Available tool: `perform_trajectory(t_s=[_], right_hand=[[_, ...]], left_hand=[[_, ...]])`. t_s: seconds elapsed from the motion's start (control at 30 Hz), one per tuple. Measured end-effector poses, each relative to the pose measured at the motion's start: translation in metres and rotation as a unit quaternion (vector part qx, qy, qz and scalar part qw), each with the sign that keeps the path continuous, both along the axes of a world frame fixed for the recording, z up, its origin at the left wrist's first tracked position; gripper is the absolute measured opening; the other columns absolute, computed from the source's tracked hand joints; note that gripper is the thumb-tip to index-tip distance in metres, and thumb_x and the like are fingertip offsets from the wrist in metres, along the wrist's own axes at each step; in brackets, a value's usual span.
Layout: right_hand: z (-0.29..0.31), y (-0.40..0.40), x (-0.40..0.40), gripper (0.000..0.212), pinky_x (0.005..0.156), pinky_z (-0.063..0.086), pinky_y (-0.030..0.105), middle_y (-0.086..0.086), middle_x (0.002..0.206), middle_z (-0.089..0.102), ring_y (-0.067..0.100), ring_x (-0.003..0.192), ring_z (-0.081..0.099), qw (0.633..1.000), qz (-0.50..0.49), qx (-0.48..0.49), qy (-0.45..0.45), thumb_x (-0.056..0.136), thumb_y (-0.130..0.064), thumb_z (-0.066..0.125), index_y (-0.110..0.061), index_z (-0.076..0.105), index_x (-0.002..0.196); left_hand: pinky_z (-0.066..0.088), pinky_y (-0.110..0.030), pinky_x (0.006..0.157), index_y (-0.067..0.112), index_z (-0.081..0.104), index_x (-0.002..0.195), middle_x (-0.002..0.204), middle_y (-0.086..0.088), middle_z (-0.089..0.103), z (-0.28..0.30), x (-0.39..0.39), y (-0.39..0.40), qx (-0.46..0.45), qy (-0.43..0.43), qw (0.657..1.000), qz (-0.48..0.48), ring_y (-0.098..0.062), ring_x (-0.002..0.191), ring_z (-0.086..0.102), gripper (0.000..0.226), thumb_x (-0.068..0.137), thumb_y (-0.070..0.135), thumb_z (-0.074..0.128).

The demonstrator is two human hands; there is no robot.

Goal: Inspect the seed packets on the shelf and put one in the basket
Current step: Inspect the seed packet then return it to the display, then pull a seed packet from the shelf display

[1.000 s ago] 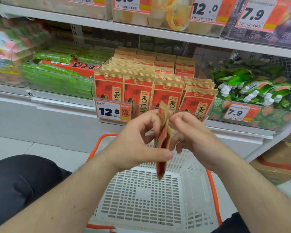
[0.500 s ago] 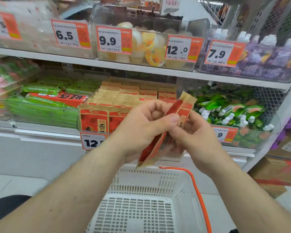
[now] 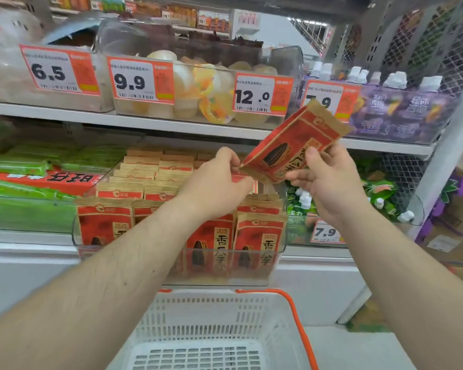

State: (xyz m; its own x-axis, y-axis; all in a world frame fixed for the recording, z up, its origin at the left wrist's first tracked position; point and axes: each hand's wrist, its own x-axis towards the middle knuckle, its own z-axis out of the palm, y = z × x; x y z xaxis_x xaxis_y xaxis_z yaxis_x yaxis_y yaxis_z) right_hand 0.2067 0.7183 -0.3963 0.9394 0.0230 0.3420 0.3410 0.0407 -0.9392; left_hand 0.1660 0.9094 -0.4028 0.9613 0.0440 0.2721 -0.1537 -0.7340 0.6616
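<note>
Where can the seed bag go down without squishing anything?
The white basket shows bare floor between its slotted walls and orange handle, right below both hands. The clear bin is crowded with standing seed packets. The right hand grips the seed packet; the left hand pinches its corner.

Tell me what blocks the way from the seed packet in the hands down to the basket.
Nothing visible blocks it. The seed packet is held up by the right hand and left hand, in front of the shelf bin. The white basket sits open below, with only the forearms above it.
</note>
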Motion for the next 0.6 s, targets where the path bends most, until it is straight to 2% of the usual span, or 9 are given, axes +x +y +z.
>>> perform_trajectory(t_s=[0.1,0.2,0.3,0.33,0.47,0.6], right_hand=[[-0.01,0.006,0.015,0.019,0.063,0.055,0.028,0.002,0.104,0.068,0.015,0.063,0.068,0.997,-0.013,-0.082,-0.003,0.106,-0.013,0.045,-0.031,0.052,0.105],[-0.02,0.012,0.029,0.017,0.066,0.051,0.028,-0.005,0.092,0.066,0.008,0.061,0.063,0.979,-0.039,-0.199,-0.022,0.102,-0.014,0.052,-0.029,0.057,0.1],[-0.028,0.016,0.04,0.012,0.078,0.048,0.03,-0.012,0.089,0.066,0.006,0.077,0.059,0.942,-0.042,-0.333,-0.031,0.096,-0.015,0.063,-0.023,0.068,0.104],[-0.029,0.018,0.043,0.011,0.077,0.048,0.03,-0.012,0.09,0.068,0.006,0.077,0.059,0.934,-0.034,-0.356,-0.011,0.094,-0.015,0.066,-0.021,0.071,0.103],[-0.025,0.024,0.051,0.014,0.059,0.043,0.022,-0.001,0.093,0.073,0.008,0.074,0.061,0.933,-0.007,-0.351,0.082,0.088,-0.007,0.072,-0.016,0.075,0.097],[-0.021,0.025,0.056,0.009,0.058,0.042,0.021,-0.002,0.082,0.069,0.01,0.074,0.061,0.931,-0.01,-0.355,0.087,0.088,-0.007,0.072,-0.016,0.075,0.089]], left_hand=[[0.048,-0.033,0.069,0.03,0.046,0.106,0.096,0.013,0.059,-0.003,0.004,0.005,0.054,0.035,0.998,-0.005,-0.008,0.081,0.057,0.023,0.092,0.043,0.058],[0.052,-0.034,0.077,0.037,0.057,0.095,0.101,0.013,0.062,-0.003,0.006,0.006,0.13,0.074,0.987,-0.063,-0.01,0.087,0.058,0.012,0.092,0.049,0.057],[0.054,-0.038,0.086,0.037,0.068,0.095,0.102,0.016,0.063,-0.003,0.01,0.005,0.15,0.101,0.98,-0.084,-0.008,0.093,0.059,0.021,0.094,0.053,0.054],[0.054,-0.039,0.087,0.037,0.07,0.096,0.103,0.016,0.064,-0.004,0.011,0.005,0.153,0.105,0.979,-0.085,-0.009,0.094,0.06,0.024,0.094,0.053,0.053],[0.053,-0.039,0.09,0.034,0.072,0.09,0.105,0.015,0.065,-0.006,0.016,0.004,0.158,0.103,0.978,-0.092,-0.009,0.099,0.06,0.026,0.094,0.053,0.055],[0.053,-0.034,0.081,0.035,0.068,0.084,0.097,0.016,0.063,-0.006,0.017,0.004,0.148,0.102,0.979,-0.097,-0.006,0.091,0.059,0.022,0.092,0.052,0.058]])
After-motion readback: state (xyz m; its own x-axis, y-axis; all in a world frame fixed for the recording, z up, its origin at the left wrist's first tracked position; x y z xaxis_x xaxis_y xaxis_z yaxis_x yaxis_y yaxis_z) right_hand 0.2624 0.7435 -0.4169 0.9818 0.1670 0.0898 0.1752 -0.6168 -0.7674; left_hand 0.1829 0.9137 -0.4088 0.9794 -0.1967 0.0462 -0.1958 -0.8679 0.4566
